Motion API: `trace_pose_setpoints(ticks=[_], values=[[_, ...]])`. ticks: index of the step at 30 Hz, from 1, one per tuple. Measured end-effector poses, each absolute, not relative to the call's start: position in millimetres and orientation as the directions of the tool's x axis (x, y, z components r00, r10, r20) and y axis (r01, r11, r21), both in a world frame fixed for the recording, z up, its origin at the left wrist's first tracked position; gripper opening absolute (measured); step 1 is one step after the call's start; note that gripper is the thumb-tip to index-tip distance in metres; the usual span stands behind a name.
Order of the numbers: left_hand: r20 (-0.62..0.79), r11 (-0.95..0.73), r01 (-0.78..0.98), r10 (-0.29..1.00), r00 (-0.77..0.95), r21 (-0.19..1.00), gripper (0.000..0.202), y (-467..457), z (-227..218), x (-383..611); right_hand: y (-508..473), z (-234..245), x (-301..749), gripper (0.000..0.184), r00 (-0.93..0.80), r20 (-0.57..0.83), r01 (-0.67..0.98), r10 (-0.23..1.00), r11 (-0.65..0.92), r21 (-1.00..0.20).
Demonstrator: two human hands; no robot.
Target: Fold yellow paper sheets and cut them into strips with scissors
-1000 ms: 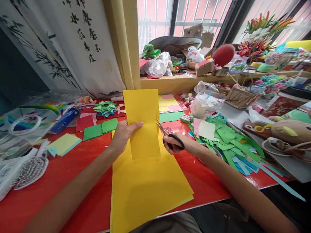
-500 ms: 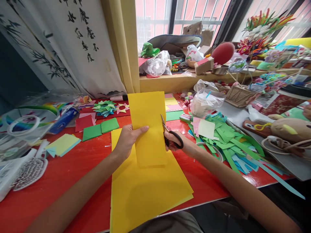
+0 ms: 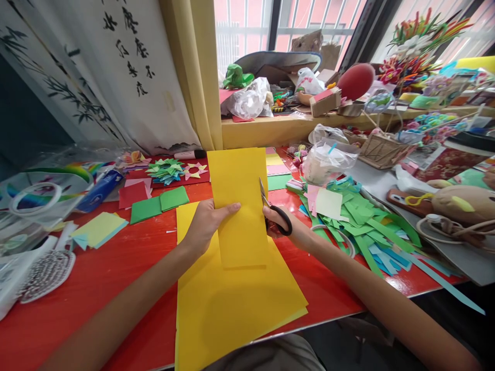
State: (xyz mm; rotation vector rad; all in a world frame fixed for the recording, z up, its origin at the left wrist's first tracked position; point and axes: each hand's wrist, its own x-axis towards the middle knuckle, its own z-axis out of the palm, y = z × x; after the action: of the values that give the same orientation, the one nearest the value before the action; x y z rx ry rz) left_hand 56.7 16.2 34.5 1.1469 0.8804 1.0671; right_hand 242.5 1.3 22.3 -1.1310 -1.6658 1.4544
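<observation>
My left hand [image 3: 208, 222] pinches the left edge of a yellow paper strip [image 3: 243, 232], thumb flat across its front and fingers hidden behind. The strip is held up, tall and narrow. My right hand [image 3: 279, 224] is closed around the black handles of a pair of scissors [image 3: 285, 219]. Their blades point up and lie at the strip's right edge; whether they have cut into it I cannot make out. Below the strip, larger yellow sheets [image 3: 235, 319] lie stacked on the red table, reaching its front edge.
Green and blue paper offcuts [image 3: 359, 221] are heaped on the right. Left of the sheets lie green squares [image 3: 160, 206], yellow and blue squares [image 3: 98, 230] and a hairbrush [image 3: 48, 270]. A plastic bag [image 3: 328, 159] and a basket [image 3: 384, 149] stand behind; clutter fills the windowsill [image 3: 263, 131].
Both hands, the yellow strip and the scissors have shifted slightly to the right. The grips are the same, and the sheets on the table have stayed put.
</observation>
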Motion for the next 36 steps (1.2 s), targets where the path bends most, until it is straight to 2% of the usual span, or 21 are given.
trace_pose_setpoints(ticks=[7, 15, 28, 36], values=[[-0.009, 0.07, -0.204, 0.957, 0.29, 0.977, 0.028, 14.1, 32.6, 59.6, 0.2, 15.5, 240.2, 0.049, -0.377, -0.052, 0.119, 0.925, -0.007, -0.993], [-0.027, 0.086, -0.196, 0.958, 0.284, 0.977, 0.034, 13.4, 32.2, 60.7, -0.7, 10.8, 239.3, 0.049, -0.334, -0.048, 0.148, 0.941, 0.002, -0.989], [-0.014, 0.073, -0.196, 0.958, 0.285, 0.978, 0.03, 12.9, 31.1, 60.2, -1.1, 7.1, 236.6, 0.046, -0.291, -0.051, 0.087, 0.955, -0.026, -0.996], [-0.013, 0.075, -0.19, 0.951, 0.31, 0.979, 0.035, 12.0, 30.3, 60.8, -1.6, 9.4, 236.1, 0.048, -0.292, -0.048, 0.077, 0.955, -0.027, -0.997]])
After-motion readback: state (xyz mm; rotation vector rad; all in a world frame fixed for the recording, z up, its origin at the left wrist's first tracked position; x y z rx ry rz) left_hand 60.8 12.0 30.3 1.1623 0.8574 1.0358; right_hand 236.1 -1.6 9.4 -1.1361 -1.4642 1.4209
